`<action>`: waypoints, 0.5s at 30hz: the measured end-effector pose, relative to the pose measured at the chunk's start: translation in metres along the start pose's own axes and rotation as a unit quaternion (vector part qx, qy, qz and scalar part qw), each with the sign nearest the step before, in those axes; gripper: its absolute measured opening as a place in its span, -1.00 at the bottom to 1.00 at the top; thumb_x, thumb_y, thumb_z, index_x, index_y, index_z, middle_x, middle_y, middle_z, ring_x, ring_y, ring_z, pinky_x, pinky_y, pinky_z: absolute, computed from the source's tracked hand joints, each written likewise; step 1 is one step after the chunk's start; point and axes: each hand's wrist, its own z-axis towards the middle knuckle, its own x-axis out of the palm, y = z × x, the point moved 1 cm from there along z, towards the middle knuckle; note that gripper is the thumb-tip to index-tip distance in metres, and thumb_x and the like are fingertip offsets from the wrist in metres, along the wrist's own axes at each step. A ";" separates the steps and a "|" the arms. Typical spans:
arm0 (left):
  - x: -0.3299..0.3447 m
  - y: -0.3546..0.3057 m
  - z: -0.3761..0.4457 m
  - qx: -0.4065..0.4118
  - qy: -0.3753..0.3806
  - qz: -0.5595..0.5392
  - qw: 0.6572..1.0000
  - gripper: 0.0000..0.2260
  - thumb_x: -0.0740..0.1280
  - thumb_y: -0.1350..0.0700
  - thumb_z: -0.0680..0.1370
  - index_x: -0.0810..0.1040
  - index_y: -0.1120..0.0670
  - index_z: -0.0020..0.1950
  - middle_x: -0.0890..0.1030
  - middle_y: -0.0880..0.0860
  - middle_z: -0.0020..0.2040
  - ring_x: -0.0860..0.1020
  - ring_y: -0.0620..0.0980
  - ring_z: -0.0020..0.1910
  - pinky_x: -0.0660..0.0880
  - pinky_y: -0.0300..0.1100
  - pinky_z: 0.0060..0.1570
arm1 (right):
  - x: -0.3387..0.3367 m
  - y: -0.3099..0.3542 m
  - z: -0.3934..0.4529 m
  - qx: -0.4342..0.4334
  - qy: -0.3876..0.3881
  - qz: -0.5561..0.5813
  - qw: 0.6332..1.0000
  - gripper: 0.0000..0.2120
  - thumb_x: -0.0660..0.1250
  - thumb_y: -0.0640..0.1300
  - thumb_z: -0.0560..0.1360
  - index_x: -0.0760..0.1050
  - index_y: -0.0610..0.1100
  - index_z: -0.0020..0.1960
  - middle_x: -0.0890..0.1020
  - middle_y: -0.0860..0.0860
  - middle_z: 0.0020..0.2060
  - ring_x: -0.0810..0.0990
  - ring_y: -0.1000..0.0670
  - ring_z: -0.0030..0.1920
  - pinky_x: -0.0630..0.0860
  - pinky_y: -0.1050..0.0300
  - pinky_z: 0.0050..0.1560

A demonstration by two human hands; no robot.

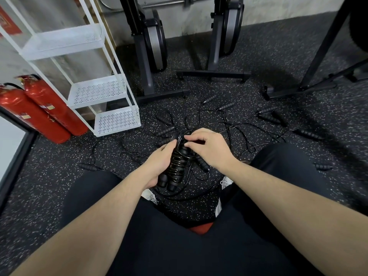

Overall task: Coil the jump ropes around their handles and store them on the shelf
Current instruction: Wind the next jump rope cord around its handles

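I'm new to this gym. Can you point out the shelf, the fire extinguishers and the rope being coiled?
Shelf (116, 120): head view, bottom tray.
Fire extinguishers (47, 102): head view, body of the right one.
Rope (176, 166): head view, coils round the handles, held by the left hand (157, 166).

At the floor's far left edge you have two red fire extinguishers (42, 108), and two rowing machines (151, 42) stand along the far wall.
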 end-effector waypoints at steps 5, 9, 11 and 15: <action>-0.004 -0.002 0.001 0.024 -0.012 0.019 0.999 -0.48 0.28 -0.45 0.41 0.59 -0.22 0.26 0.72 -0.03 0.08 0.68 0.07 0.09 0.59 0.16 0.18 | -0.001 0.006 -0.003 0.021 -0.002 0.003 1.000 -0.76 0.51 -0.15 0.49 0.65 0.00 0.15 0.66 0.15 -0.03 0.57 0.26 0.00 0.38 0.53 0.04; -0.003 -0.002 0.000 0.029 -0.009 0.029 0.999 -0.35 0.27 -0.50 0.34 0.53 -0.24 0.35 0.70 -0.06 0.15 0.67 0.05 0.12 0.58 0.14 0.22 | -0.003 0.003 -0.001 0.047 -0.010 0.050 0.998 -0.80 0.56 -0.13 0.45 0.68 0.02 0.05 0.62 0.20 -0.07 0.53 0.33 -0.11 0.37 0.49 -0.05; -0.002 -0.003 0.000 0.034 -0.004 0.031 0.999 -0.45 0.26 -0.47 0.43 0.55 -0.24 0.32 0.69 -0.06 0.15 0.66 0.04 0.13 0.57 0.13 0.22 | -0.004 0.001 0.000 0.060 -0.011 0.084 0.995 -0.82 0.58 -0.13 0.43 0.68 0.08 -0.03 0.58 0.20 -0.03 0.51 0.36 -0.12 0.35 0.47 -0.02; -0.002 0.000 0.000 0.016 0.004 0.014 1.000 -0.49 0.30 -0.48 0.41 0.60 -0.25 0.24 0.71 -0.02 0.12 0.67 0.08 0.11 0.57 0.16 0.23 | -0.001 0.000 0.000 0.053 0.007 0.069 0.996 -0.82 0.55 -0.14 0.46 0.69 0.08 0.01 0.55 0.22 -0.01 0.50 0.21 0.07 0.34 0.33 0.18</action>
